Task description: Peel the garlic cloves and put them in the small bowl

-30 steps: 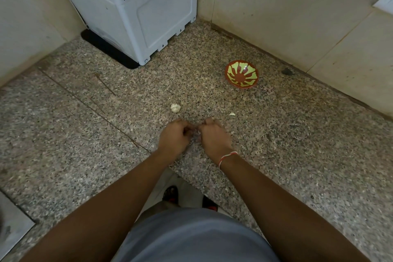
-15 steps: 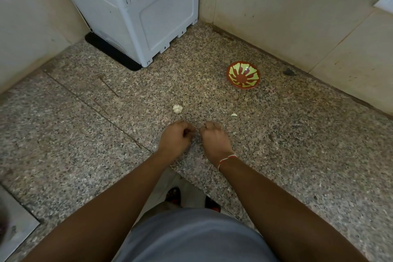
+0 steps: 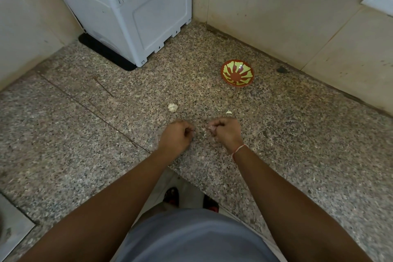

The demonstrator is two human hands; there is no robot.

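My right hand (image 3: 225,132) pinches a small pale garlic clove (image 3: 211,128) at its fingertips, low over the speckled granite counter (image 3: 297,134). A short gap to the left, my left hand (image 3: 176,136) has its fingers curled, and I see nothing in them. A garlic bulb (image 3: 172,107) lies on the counter just beyond my left hand. Just beyond my right hand lies a small white garlic piece (image 3: 228,112). The small red bowl with a green pattern (image 3: 237,72) stands farther back on the right, with nothing visible inside it.
A white appliance (image 3: 127,10) on a black mat fills the back left corner. Beige tiled walls close the back and right. A dark spot (image 3: 282,69) lies near the wall behind the bowl. A metal sink edge (image 3: 10,227) shows at the lower left.
My hands, pressed together on the clove before, have pulled apart; the clove stays with my right hand. The view has shifted slightly.
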